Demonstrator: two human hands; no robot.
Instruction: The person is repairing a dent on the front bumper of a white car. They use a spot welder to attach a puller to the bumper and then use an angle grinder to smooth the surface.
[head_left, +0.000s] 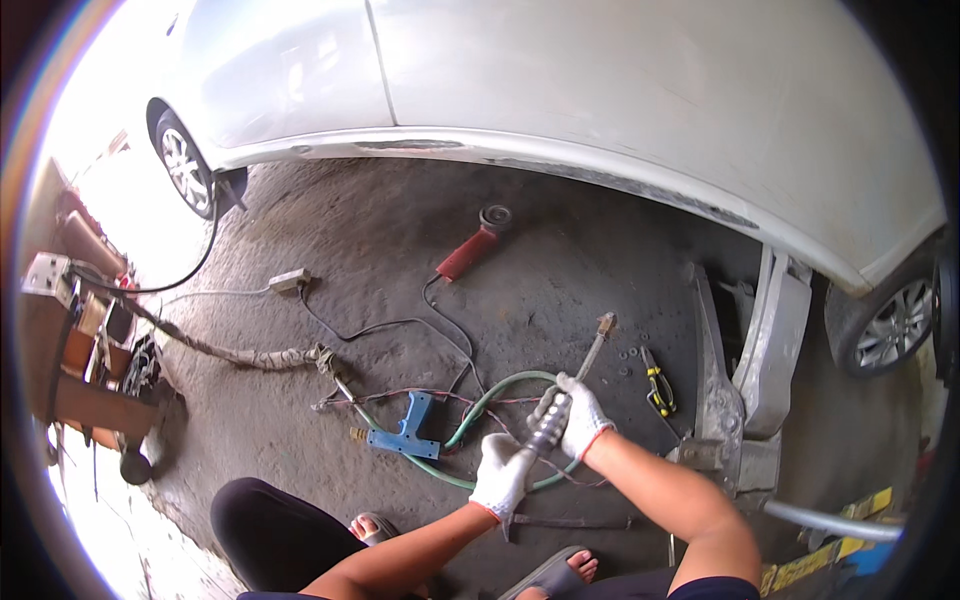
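Observation:
Both my hands wear white gloves and grip a slide hammer [594, 355], a metal rod with a shiny ribbed weight and a small blocky tip. It slants up and to the right, tip toward the car. My right hand [583, 415] is closed around its middle, by the ribbed weight. Lower down, my left hand [503, 470] wraps its near end, which is mostly hidden in the glove. A blue pistol-shaped gun [408, 430] lies on the floor to the left. From it a green cable [512, 381] loops close by, passing under my hands.
A silver car [480, 85] with a scraped sill spans the far side. A red angle grinder [467, 255] lies below it. Yellow-black pliers [657, 388] rest beside a metal frame stand [770, 340]. At left are a power strip [288, 280] and a cloth-wrapped cable [250, 355].

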